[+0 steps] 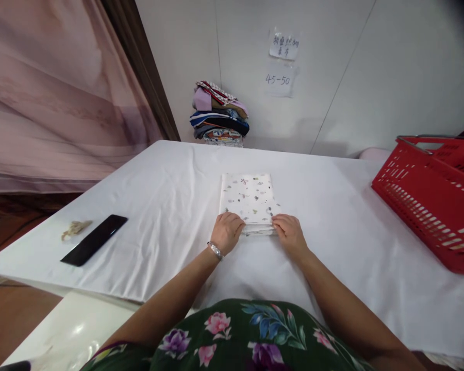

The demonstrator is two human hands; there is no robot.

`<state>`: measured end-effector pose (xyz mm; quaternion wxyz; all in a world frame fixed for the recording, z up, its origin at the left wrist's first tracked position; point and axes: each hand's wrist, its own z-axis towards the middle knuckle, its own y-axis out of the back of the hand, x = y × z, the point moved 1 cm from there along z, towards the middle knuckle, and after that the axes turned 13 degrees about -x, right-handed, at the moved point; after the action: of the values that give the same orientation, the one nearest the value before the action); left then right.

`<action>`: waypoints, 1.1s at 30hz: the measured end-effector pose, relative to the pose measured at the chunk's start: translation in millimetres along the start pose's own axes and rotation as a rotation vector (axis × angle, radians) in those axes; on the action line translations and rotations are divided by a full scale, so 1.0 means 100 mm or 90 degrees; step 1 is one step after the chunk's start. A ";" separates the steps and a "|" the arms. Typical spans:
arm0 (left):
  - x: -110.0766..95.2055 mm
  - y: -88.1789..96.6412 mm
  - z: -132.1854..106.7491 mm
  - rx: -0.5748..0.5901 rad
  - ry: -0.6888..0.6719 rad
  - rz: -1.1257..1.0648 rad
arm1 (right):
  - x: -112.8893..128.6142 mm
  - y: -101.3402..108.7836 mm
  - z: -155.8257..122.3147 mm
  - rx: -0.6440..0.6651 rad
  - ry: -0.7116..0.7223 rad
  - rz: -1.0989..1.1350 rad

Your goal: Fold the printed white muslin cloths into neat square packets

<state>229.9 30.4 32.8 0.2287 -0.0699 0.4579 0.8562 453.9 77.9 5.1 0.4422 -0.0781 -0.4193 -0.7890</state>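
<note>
A folded white cloth with small printed flowers (249,198) lies in the middle of the white-covered table (170,196). My left hand (227,231) grips the cloth's near left corner with curled fingers. My right hand (288,231) holds the near right corner in the same way, fingers bent over the folded edge. Both hands rest on the table, close together. A metal bracelet is on my left wrist.
A red plastic basket (433,201) stands at the right edge. A black phone (95,239) and a small beige scrap (75,228) lie at the left. A stack of folded coloured cloths (219,116) sits against the far wall. A pink curtain hangs on the left.
</note>
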 end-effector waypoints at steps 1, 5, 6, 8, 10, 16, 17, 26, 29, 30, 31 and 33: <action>-0.01 0.01 -0.01 -0.005 -0.006 -0.005 | 0.00 0.01 0.00 -0.005 0.003 0.002; -0.01 -0.01 -0.06 0.009 -0.040 -0.024 | 0.01 0.04 -0.01 0.004 0.031 0.014; -0.01 -0.01 -0.07 0.014 -0.041 -0.028 | 0.01 0.04 -0.01 0.005 0.036 0.016; 0.00 -0.02 -0.08 0.019 -0.034 -0.032 | 0.01 0.05 -0.01 0.001 0.042 0.016; 0.01 -0.03 -0.08 0.019 -0.030 -0.030 | 0.00 0.05 -0.01 0.000 0.048 0.015; 0.02 -0.04 -0.08 0.037 -0.042 -0.022 | -0.02 0.04 -0.02 0.022 0.068 0.017; 0.03 -0.04 -0.08 0.042 -0.040 -0.021 | -0.02 0.04 -0.02 0.025 0.068 0.019; 0.02 -0.07 -0.04 0.053 -0.004 -0.008 | -0.01 0.05 -0.02 0.001 0.066 0.028; 0.00 -0.07 -0.03 0.044 0.002 0.002 | -0.02 0.05 -0.02 0.010 0.068 0.026; -0.01 -0.07 -0.02 0.040 -0.001 0.006 | -0.02 0.05 -0.02 0.013 0.067 0.027; -0.01 -0.07 -0.02 0.037 -0.005 0.011 | -0.02 0.05 -0.02 0.012 0.067 0.029; -0.03 -0.07 -0.03 0.026 -0.011 0.015 | -0.01 0.05 -0.02 0.005 0.064 0.033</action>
<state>235.4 30.7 27.1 0.2237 -0.0521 0.4741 0.8500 459.1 76.2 6.5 0.4831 -0.0473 -0.3973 -0.7788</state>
